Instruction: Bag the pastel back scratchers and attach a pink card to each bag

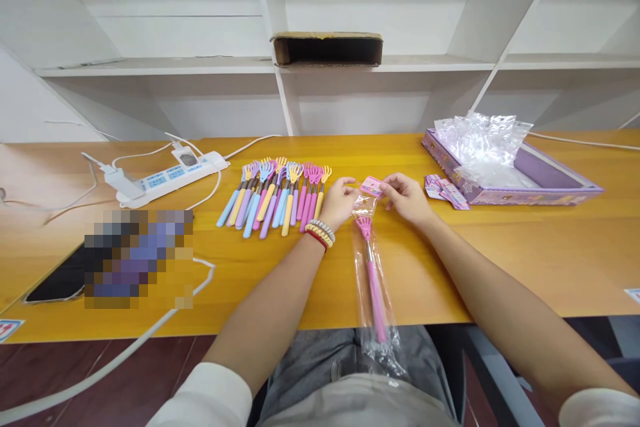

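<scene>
A pink back scratcher (376,293) lies inside a clear plastic bag (387,347), which hangs over the table's front edge. My left hand (340,203) pinches the bag's top from the left, with bracelets round the wrist. Between my hands is a small pink card (371,186) at the bag's mouth; my right hand (404,197) holds its right edge, fingers closed. Left of my hands lies a pile of scratchers (270,197) in pink, purple, blue and yellow. More pink cards (453,193) lie beside the purple box on the right.
A purple box (540,197) holds clear bags (483,143) at the right back. A white power strip (173,177) with cables, a dark phone (57,277) and a blurred patch are at left. An open cardboard box (327,51) sits on the white shelf (425,64).
</scene>
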`<state>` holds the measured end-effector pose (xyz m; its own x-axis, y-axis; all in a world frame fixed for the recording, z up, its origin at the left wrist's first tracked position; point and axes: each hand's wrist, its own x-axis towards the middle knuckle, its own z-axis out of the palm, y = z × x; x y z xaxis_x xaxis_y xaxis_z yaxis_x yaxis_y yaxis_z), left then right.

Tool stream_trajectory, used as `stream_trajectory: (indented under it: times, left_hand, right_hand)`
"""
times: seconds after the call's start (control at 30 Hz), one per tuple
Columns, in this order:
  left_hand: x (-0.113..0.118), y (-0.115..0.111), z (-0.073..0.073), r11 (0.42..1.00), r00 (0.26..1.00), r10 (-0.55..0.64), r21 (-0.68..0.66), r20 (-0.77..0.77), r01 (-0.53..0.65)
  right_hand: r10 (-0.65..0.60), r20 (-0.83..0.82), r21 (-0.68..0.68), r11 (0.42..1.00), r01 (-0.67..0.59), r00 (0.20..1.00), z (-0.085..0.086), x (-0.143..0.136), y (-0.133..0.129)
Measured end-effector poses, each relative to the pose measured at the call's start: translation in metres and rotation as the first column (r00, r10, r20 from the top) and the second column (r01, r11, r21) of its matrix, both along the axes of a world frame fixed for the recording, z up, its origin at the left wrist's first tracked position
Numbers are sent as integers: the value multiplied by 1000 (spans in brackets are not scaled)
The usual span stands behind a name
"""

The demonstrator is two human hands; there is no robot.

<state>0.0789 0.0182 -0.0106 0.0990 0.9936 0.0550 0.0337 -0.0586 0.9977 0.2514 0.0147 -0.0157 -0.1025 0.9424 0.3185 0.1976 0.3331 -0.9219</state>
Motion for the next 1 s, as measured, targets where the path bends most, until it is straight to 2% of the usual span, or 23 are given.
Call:
stream_trajectory:
  times: [0.1,0.33,0.8,1.0]
  left_hand:
    - [2,-5,6,995,993,-24,-98,114,35]
    - [0,-7,12,985,982,-7,-169,189,40]
    - [-1,-6,10,983,973,-7,-176,230,49]
    - [-2,-6,10,988,967,-41,-134,251,77]
  right_hand:
    - [32,-24,-6,999,-32,999,1,-3,-2]
    - [2,-21,29,1000,-1,1000,1,-7,-3]
    - [-14,-63,13,1000,15,998,2,-6,-3]
    - [-12,-25,39,999,13,1000,-1,-4,-1]
